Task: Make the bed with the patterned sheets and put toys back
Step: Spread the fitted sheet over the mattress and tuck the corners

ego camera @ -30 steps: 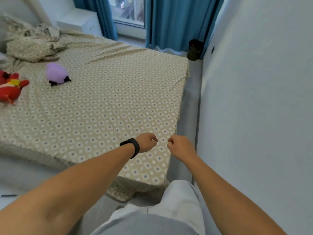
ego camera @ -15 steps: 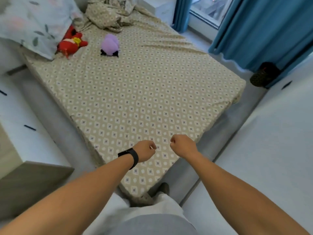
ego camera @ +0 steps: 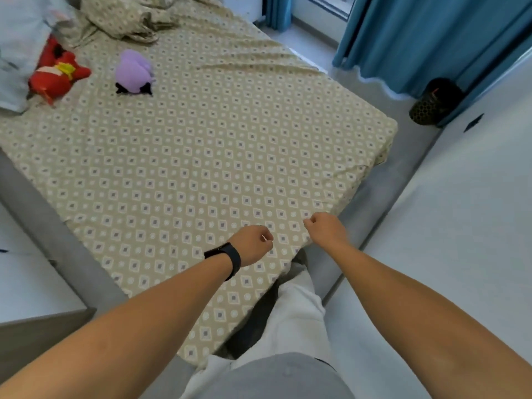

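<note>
Patterned sheet [ego camera: 201,168] flat beneath clenched left hand [ego camera: 253,244] and right hand [ego camera: 326,228]; nothing grasped, likely smoothing done.

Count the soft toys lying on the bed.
2. The red plush toy lies at the far left beside the pale pillow; the purple plush toy lies right of it. Others may be hidden.

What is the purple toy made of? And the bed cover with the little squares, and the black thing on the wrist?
The purple toy looks like soft fuzzy plush: rounded and matte. The patterned sheet seems thin woven cloth, probably cotton, since it wrinkles and drapes over the corner. The black wristband on the left arm looks smooth, maybe rubber or silicone; hard to be sure.
</note>
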A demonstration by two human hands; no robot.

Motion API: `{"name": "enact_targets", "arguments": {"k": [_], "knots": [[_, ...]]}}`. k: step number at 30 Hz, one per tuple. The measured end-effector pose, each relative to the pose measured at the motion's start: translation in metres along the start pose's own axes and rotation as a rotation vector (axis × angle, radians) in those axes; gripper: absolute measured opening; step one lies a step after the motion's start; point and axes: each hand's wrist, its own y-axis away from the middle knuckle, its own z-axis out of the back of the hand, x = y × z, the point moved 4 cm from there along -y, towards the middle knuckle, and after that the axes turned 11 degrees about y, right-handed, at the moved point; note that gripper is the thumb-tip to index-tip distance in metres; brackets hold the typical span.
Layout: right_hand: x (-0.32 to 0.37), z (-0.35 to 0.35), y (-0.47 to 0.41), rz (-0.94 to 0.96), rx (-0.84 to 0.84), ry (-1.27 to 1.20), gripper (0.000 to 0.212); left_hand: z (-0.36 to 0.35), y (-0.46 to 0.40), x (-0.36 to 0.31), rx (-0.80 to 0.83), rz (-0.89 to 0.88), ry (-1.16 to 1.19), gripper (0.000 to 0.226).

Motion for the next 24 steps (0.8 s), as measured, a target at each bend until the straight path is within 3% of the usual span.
{"name": "enact_targets", "arguments": {"k": [5,10,14,24], "knots": [[-0.076,0.015,-0.132,-0.097,0.117,-0.099,0.036,-0.027,-0.11,-0.056,-0.021,0.124,0.079,0.017],[-0.176,0.016,-0.288,-0.266,0.193,-0.143,0.031,-0.074,-0.252,-0.117,0.101,0.211,0.047,0.022],[-0.226,-0.005,-0.381,-0.356,0.267,-0.183,0.024,-0.094,-0.33,-0.142,0.099,0.241,0.11,0.02],[-0.252,-0.061,-0.479,-0.468,0.395,-0.221,0.034,-0.138,-0.453,-0.158,0.13,0.295,0.146,0.021]]}}
